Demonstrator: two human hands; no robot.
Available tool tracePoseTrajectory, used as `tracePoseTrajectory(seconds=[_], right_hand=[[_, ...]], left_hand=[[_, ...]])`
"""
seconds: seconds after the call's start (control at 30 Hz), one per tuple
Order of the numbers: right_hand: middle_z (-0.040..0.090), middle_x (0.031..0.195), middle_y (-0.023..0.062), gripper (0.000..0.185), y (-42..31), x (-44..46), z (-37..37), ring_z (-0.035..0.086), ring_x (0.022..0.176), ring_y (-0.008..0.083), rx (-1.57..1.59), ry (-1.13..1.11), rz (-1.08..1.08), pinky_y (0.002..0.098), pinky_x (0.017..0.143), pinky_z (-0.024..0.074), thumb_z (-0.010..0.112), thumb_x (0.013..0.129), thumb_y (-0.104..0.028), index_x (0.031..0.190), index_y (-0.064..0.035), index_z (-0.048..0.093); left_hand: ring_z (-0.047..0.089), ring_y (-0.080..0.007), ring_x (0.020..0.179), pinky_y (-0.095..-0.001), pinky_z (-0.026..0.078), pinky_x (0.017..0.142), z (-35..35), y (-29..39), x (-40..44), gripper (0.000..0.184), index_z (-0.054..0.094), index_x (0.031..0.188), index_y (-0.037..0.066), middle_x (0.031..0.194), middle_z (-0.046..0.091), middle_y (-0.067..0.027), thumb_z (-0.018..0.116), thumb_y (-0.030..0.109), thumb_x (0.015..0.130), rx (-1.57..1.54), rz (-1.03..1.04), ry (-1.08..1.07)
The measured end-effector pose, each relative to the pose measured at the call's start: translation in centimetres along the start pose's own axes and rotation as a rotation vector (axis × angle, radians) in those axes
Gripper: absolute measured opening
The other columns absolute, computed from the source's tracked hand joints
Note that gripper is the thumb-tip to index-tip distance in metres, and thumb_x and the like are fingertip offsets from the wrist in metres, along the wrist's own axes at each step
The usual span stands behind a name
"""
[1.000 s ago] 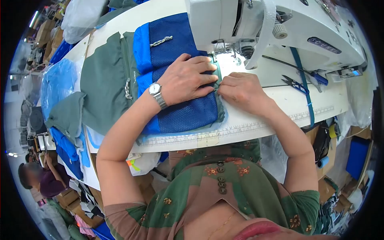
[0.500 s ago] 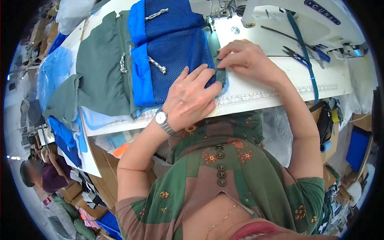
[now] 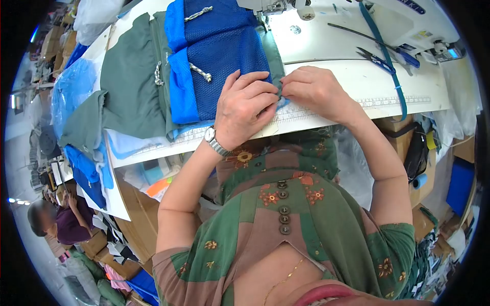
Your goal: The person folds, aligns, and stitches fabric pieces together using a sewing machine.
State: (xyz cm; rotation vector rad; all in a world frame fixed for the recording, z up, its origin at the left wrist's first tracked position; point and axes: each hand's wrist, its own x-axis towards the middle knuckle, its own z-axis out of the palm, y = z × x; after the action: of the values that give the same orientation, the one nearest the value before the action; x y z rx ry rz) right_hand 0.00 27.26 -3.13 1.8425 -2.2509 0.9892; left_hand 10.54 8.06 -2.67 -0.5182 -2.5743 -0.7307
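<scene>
Blue mesh fabric [image 3: 229, 66] with bright blue bands and cord loops lies on grey-green fabric [image 3: 130, 86] on the white table. My left hand [image 3: 247, 109], with a watch at the wrist, rests on the lower right corner of the mesh, its fingers bent together at the edge. Close beside it, my right hand [image 3: 316, 94] pinches the edge of the grey-green layer between thumb and fingers. The sewing machine's needle area [image 3: 265, 7] is above both hands, at the far end of the fabric's right edge.
Blue-handled snips [image 3: 376, 62], a screwdriver [image 3: 407, 57] and a teal strap [image 3: 380, 38] lie on the right of the table. A ruler strip [image 3: 393, 101] runs along the front edge. At the far left sits another person [image 3: 71, 219] among boxes.
The mesh and grey-green fabric have shifted up past the needle area. My left hand has moved down to the lower corner, and my right hand has closed on the edge lower down.
</scene>
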Motion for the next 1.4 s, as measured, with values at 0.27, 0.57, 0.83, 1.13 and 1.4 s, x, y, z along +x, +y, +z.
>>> tracePoseTrajectory(seconds=[0.27,0.57,0.83,1.13,1.4], right_hand=[[0.059,0.088,0.0071,0.018,-0.9,-0.3,0.1,0.06,0.084,0.0229,-0.173,0.064,-0.12,0.032,0.07,0.0514,0.06,0.07,-0.01,0.086,-0.0025,0.059],[0.059,0.093,0.0094,0.024,-2.3,-1.2,-0.8,0.06,0.093,0.0234,-0.318,-0.033,-0.152,0.0313,0.076,0.0517,0.059,0.067,-0.012,0.087,0.0011,0.062],[0.06,0.113,0.0107,0.035,-3.6,-2.3,-1.7,0.057,0.108,0.0229,-0.331,-0.175,-0.008,0.0447,0.093,0.0432,0.058,0.073,-0.013,0.104,0.0013,0.065],[0.061,0.111,0.0068,0.033,-0.5,0.5,-1.4,0.058,0.098,0.0198,-0.342,-0.103,-0.023,0.0419,0.09,0.0435,0.059,0.073,-0.012,0.102,-0.0005,0.066],[0.062,0.115,0.003,0.038,2.9,2.4,-0.9,0.058,0.095,0.0194,-0.379,-0.147,0.008,0.041,0.089,0.0444,0.06,0.073,-0.012,0.11,-0.0041,0.065]], left_hand=[[0.06,-0.017,0.1,-0.0478,0.043,0.09,0.1,0.2,0.0,0.012,0.069,0.082,0.014,0.093,0.064,0.0042,0.072,0.011,0.07,0.084,0.086,-0.01],[0.059,-0.0204,0.104,-0.0456,0.042,0.091,-0.7,0.2,-0.2,0.025,0.071,0.097,0.014,0.106,0.066,0.001,0.072,0.014,0.072,0.032,0.123,-0.141],[0.058,-0.0195,0.106,-0.0461,0.044,0.088,-1.8,-1.0,0.7,0.034,0.069,0.101,0.016,0.114,0.062,0.0018,0.07,0.014,0.067,0.023,0.207,-0.31],[0.059,-0.0211,0.104,-0.0464,0.045,0.09,-2.4,-4.7,3.0,0.03,0.07,0.1,0.016,0.11,0.065,0.0005,0.068,0.014,0.07,0.046,0.265,-0.289],[0.057,-0.0213,0.108,-0.0469,0.043,0.092,-2.1,-7.8,5.4,0.03,0.07,0.101,0.016,0.113,0.064,0.0016,0.072,0.014,0.071,0.071,0.273,-0.278]])
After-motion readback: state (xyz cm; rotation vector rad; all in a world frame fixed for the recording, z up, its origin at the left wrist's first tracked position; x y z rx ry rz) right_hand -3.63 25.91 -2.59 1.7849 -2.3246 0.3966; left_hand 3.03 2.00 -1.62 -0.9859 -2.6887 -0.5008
